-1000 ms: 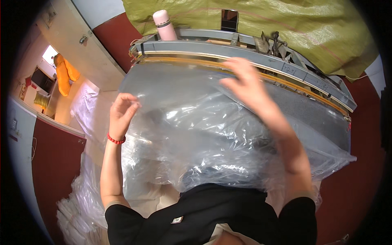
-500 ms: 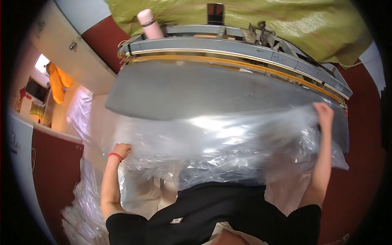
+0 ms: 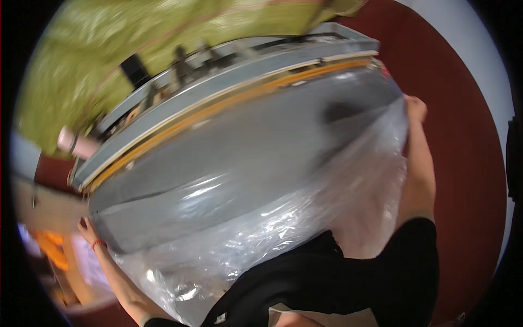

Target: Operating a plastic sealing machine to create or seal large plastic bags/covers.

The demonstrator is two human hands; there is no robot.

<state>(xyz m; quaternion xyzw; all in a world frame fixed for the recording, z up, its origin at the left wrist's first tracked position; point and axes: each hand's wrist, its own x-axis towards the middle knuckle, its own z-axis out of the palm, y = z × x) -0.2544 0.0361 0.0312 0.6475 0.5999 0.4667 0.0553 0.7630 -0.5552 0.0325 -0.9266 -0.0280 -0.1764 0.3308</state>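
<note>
While your arms were spread wide, clear plastic film [image 3: 283, 223] lay over the gray surface [image 3: 218, 143]

Where the film reached the right end of that surface, your right hand [image 3: 417, 109] pinched its corner in closed fingers. Your left hand [image 3: 87, 230] was by the opposite end, fingers curled near the film's edge; through the blur I could not tell whether they gripped it. Shiny creases ran down toward your black shirt [image 3: 327, 278]. Beyond the surface, an orange strip [image 3: 327, 69] bordered a metal frame [image 3: 218, 83].

The clear plastic sheet [image 3: 283, 218], shiny and wrinkled, is spread partly over the grey surface [image 3: 256, 120], hanging past its near edge.
</note>
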